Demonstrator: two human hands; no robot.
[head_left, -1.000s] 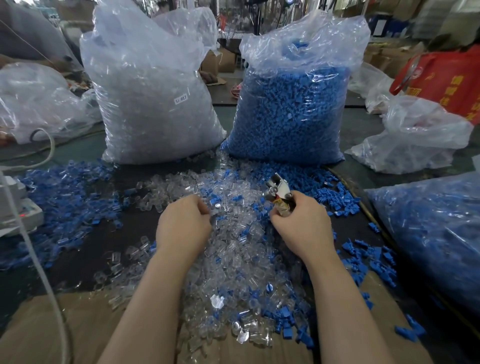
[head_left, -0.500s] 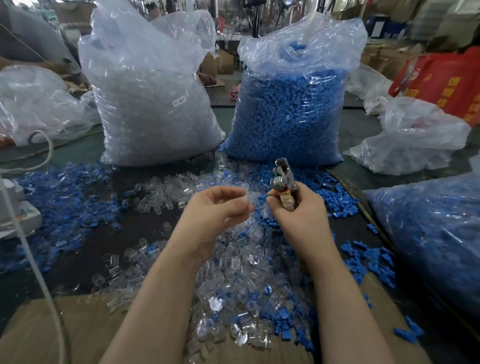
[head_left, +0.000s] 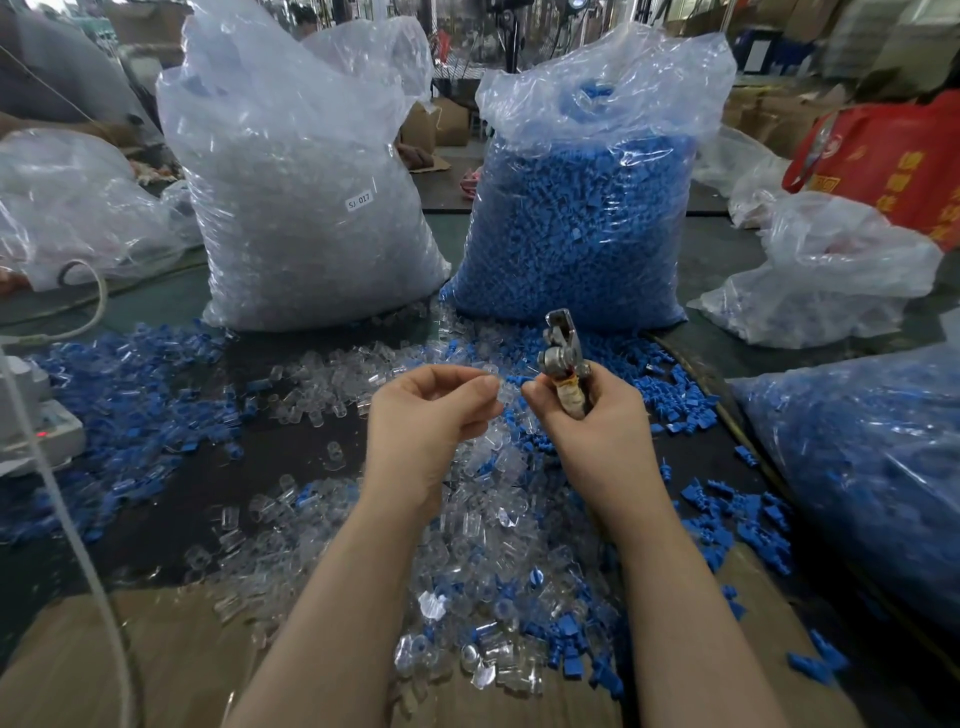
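A blue bag stands behind the metal tool — gripped upright, head up, by the right hand; the left hand pinches a clear part.

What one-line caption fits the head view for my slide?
Left hand pinches a clear plastic piece beside the metal tool gripped in the right hand, above loose clear and blue parts.

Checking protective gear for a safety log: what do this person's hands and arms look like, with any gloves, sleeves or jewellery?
Nothing is worn. The left hand and right hand have no gloves, and no rings show. The left forearm and right forearm are uncovered down to the frame's lower edge, with no sleeve, watch, bracelet or wristband in sight.
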